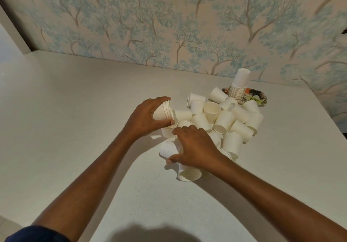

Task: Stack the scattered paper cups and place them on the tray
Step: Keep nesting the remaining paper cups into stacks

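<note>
My left hand (148,118) grips a short stack of white paper cups (164,113), held on its side with the rims pointing right. My right hand (195,149) reaches down over the near edge of the pile of scattered white cups (225,121); its fingers curl over a cup there (168,149), with most of that cup hidden. Another cup (188,174) lies on its side just below the right hand. A tall stack of cups (239,86), upside down, stands on the flowered tray (260,96) at the back right.
The white table (75,129) meets a wall papered with blue-green trees (169,26) at the back. The table's right edge runs diagonally behind and to the right of the tray. A white panel stands at the far left.
</note>
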